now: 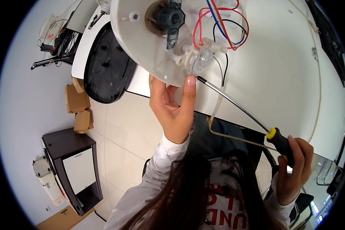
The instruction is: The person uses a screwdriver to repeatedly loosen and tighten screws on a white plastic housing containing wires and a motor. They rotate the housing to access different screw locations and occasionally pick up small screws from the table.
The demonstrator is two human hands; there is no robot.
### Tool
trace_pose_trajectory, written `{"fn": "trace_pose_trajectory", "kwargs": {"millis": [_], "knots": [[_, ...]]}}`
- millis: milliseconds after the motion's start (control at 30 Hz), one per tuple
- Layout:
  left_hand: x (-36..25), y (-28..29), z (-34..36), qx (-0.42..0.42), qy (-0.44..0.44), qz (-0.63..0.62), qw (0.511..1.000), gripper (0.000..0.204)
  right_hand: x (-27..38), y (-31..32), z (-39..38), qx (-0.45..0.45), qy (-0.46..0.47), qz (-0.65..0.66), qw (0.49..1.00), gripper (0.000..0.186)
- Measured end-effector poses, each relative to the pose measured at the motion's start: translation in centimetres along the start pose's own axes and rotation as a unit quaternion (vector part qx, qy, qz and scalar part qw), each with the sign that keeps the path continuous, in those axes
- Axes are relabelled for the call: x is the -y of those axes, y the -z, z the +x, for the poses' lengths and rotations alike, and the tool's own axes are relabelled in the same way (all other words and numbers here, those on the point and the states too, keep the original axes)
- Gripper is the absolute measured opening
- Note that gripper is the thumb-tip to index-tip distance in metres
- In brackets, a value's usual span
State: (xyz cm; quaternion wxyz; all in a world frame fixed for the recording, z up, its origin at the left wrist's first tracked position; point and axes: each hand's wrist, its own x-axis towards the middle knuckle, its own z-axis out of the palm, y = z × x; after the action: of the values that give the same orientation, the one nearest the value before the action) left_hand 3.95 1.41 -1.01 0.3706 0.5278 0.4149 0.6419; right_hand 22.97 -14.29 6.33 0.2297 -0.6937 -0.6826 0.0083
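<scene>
My left hand (173, 115) grips the near rim of a white plastic housing (138, 48), thumb at the edge. In my right hand (297, 165) is a screwdriver (239, 108), held by its black and yellow handle. Its shaft slants up to the left, and the tip is beside my left thumb, by a small clear round part (203, 60) fixed on the housing. I cannot tell whether the tip sits on a screw. A dark grey bracket (175, 19) is mounted inside the housing. Red, blue and black wires (228, 40) loop over its right side. A thin tube (217, 105) hangs below.
The housing is over a white table (272, 73). To the left, a black oval tray-like part (107, 76) overhangs the table edge. Cardboard boxes (77, 99) and a dark cabinet (67, 142) stand on the floor. A pale cord (319, 76) runs along the table's right side.
</scene>
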Motion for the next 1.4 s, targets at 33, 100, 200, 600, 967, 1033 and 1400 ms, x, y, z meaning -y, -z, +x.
{"fn": "trace_pose_trajectory", "kwargs": {"millis": [33, 100, 200, 600, 967, 1033, 1400], "knots": [[0.0, 0.1, 0.0, 0.005, -0.002, 0.004, 1.0, 0.033, 0.1, -0.1, -0.1, -0.016, 0.015, 0.002, 1.0, 0.038], [0.2, 0.4, 0.1, 0.014, -0.008, 0.015, 1.0, 0.034, 0.5, -0.1, -0.3, -0.018, 0.006, 0.024, 1.0, 0.057], [0.1, 0.4, -0.1, 0.011, 0.012, 0.022, 1.0, 0.034, 0.4, 1.0, -0.1, 0.002, 0.037, 0.025, 0.999, 0.053], [0.1, 1.0, -0.1, 0.06, 0.011, 0.027, 0.998, 0.034, -0.1, 2.3, 1.9, 0.051, 0.043, 0.063, 0.996, 0.034], [0.0, 1.3, 0.5, 0.084, -0.041, 0.026, 0.995, 0.043, 2.0, 1.9, 2.0, 0.074, 0.049, -0.018, 0.996, 0.055], [0.1, 1.4, 0.4, 0.095, -0.046, 0.033, 0.994, 0.047, 1.9, 1.5, 2.0, 0.043, 0.049, -0.04, 0.997, 0.054], [-0.6, 3.0, -3.6, -0.025, 0.008, -0.043, 0.999, 0.054, 2.6, 0.9, 1.6, 0.007, 0.007, -0.065, 0.998, 0.05]]}}
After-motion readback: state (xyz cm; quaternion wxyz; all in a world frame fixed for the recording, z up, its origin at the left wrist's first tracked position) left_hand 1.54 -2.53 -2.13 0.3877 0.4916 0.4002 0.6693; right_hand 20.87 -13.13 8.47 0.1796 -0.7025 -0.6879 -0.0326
